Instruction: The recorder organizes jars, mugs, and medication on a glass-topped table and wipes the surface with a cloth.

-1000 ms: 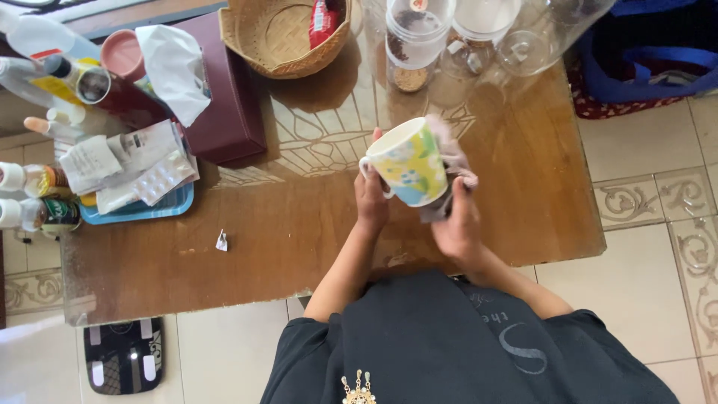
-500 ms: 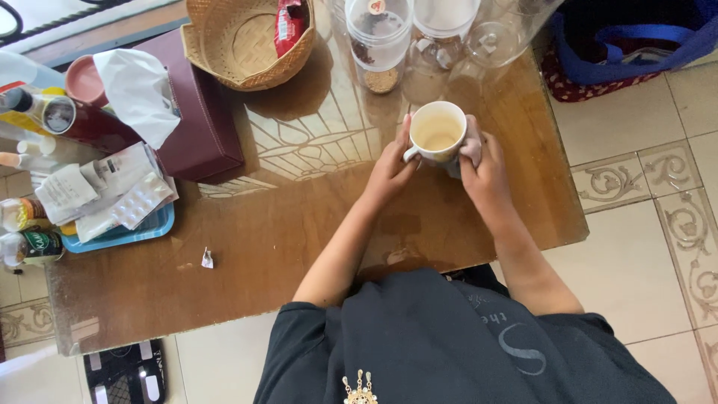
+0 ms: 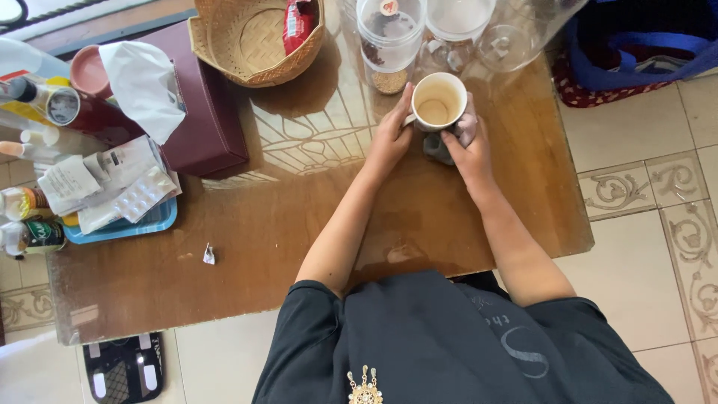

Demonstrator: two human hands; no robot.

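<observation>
A white mug [image 3: 438, 101] stands upright on the wooden table [image 3: 284, 232], its empty, stained inside facing up. My left hand [image 3: 390, 138] holds the mug at its handle side. My right hand [image 3: 467, 150] presses a grey-pink cloth [image 3: 458, 133] against the mug's right wall. Both forearms reach out over the table from my dark shirt at the bottom.
Clear jars and glasses [image 3: 449, 34] stand right behind the mug. A woven basket [image 3: 250, 37] with a red packet, a maroon tissue box [image 3: 202, 112], bottles [image 3: 34, 105] and a blue tray [image 3: 127, 224] of pill strips fill the left. A paper scrap [image 3: 209, 254] lies near the front. A blue bag [image 3: 643, 45] sits on the tiled floor.
The mug was tilted in the air a second ago with its flowered side showing. It has been turned upright and moved away from me, down onto the table by the jars.
</observation>
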